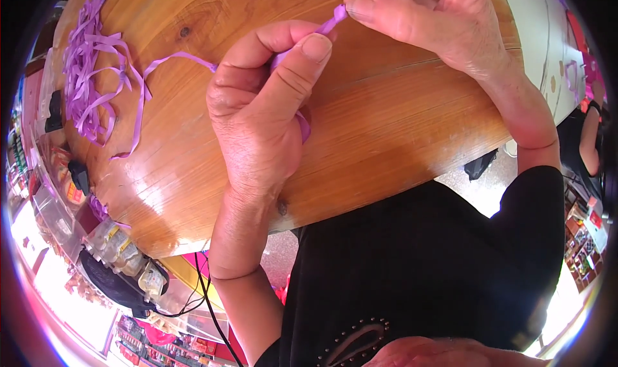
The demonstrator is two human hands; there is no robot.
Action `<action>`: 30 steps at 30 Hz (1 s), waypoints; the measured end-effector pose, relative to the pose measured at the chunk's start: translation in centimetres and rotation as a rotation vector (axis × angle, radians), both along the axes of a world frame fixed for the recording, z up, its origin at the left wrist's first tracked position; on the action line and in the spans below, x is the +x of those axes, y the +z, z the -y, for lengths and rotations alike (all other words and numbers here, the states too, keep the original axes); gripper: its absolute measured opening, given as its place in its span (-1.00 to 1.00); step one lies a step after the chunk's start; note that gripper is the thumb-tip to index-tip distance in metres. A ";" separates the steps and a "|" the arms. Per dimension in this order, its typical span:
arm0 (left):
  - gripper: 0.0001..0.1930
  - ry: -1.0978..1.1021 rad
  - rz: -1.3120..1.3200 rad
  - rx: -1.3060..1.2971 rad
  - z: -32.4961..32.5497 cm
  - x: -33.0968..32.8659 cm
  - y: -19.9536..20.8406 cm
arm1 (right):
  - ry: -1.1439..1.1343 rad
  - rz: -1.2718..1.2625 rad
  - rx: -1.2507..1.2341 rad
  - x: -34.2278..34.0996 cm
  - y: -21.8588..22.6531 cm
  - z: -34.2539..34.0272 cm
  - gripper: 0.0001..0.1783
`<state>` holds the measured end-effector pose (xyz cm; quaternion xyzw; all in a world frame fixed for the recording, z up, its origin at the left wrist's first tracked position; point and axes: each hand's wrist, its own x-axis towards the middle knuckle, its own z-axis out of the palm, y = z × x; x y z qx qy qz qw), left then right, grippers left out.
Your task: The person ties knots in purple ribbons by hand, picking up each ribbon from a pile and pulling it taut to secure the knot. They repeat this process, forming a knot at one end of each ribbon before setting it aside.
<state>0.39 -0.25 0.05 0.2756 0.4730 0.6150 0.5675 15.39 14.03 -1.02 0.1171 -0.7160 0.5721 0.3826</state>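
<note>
A narrow purple ribbon (329, 24) is stretched between my two hands, over the wooden table. My left hand (264, 96) is closed round it, the thumb pressed against the bent index finger. Part of the ribbon shows below the palm, and a knotted tail of it comes out on the left of the fist toward the pile. Higher up on the right, my right hand (425, 19) pinches the ribbon's folded or knotted end between thumb and finger. The upper edge of the picture cuts off some of the right fingers.
A tangled heap of purple ribbon (90, 77) lies on the table's left side. The varnished wooden table (386, 129) has a curved edge close to my body. Left of it are clear packets (122, 251), a dark mesh container (106, 280) and a black cable (209, 302).
</note>
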 end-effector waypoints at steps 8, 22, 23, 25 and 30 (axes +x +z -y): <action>-0.88 -0.018 0.238 0.111 -0.1 -0.1 -0.5 | -0.087 -0.138 0.038 -0.5 -0.8 -0.5 -0.87; -0.89 0.060 0.058 0.043 -0.3 0.5 0.1 | -0.409 0.563 0.184 1.5 5.5 2.3 -0.89; -0.89 0.046 0.057 0.058 -0.2 0.5 0.0 | -0.428 0.612 0.191 1.4 5.7 2.4 -0.91; -0.89 0.051 0.054 0.055 -0.3 0.6 0.1 | -0.422 0.587 0.162 1.6 5.6 2.4 -0.91; -0.89 0.034 0.126 0.060 -0.2 0.2 -0.3 | -0.434 0.641 0.143 1.7 5.8 2.5 -0.94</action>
